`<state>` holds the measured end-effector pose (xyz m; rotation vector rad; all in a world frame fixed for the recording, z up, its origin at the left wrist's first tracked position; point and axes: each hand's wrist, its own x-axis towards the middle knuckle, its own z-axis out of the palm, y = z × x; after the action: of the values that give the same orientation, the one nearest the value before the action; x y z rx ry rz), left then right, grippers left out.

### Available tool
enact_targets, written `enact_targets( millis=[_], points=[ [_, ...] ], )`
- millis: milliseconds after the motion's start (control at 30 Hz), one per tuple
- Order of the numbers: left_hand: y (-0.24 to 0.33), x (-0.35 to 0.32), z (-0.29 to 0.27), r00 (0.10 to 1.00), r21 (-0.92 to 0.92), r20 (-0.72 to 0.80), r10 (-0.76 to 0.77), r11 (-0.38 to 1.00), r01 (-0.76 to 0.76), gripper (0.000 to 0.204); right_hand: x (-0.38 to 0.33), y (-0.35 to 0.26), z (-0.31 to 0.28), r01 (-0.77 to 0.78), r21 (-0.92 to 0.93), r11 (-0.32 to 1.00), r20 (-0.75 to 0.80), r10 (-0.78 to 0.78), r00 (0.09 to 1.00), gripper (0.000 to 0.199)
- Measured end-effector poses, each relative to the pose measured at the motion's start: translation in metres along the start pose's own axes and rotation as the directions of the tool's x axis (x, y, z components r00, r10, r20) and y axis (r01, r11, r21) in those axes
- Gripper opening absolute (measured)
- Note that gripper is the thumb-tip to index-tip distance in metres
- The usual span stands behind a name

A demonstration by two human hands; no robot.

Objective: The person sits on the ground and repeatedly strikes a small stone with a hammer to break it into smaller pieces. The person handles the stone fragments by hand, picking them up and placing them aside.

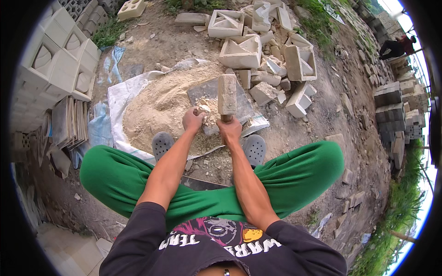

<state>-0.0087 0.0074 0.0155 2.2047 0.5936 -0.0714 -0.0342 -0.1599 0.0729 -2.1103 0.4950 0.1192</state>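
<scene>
My right hand [229, 127] is wrapped round the handle of a mallet whose blocky, dust-covered head [227, 94] stands above the fist. Just left of it, my left hand [193, 119] pinches a pale chunk of broken block [204, 108]. Crushed bits lie beneath that chunk on a grey slab [240, 94], which the mallet head partly covers. A heap of tan powder [154, 103] spreads to the left and behind, on a white sack sheet [117, 115]. My feet in grey clogs rest at the sheet's near edge.
Broken pale blocks [241, 50] are piled beyond the slab to the right. Stacked decorative blocks [60, 55] and thin tiles [69, 120] stand at left. Grey blocks [389, 108] are stacked at far right, where another person [398, 47] sits. Blue plastic scraps [99, 126] lie beside the sheet.
</scene>
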Motion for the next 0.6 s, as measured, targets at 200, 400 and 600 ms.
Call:
enact_targets(
  millis=[200,400,600],
  points=[
    [0.006,-0.005,-0.002,0.998,0.017,0.033,-0.060,0.998,0.059,0.048,-0.001,-0.050,-0.020,0.278,0.006,0.961,-0.061,-0.277,0.959,0.032],
    [0.011,-0.004,0.001,0.998,0.014,0.039,-0.049,0.999,0.048,0.046,-0.015,0.005,0.008,-0.175,-0.202,0.964,0.191,0.214,0.958,0.040],
    [0.010,-0.008,0.000,0.998,-0.028,0.019,-0.056,0.998,0.057,0.051,-0.006,-0.030,-0.008,0.084,0.033,0.996,-0.049,-0.082,0.995,0.031]
  ],
)
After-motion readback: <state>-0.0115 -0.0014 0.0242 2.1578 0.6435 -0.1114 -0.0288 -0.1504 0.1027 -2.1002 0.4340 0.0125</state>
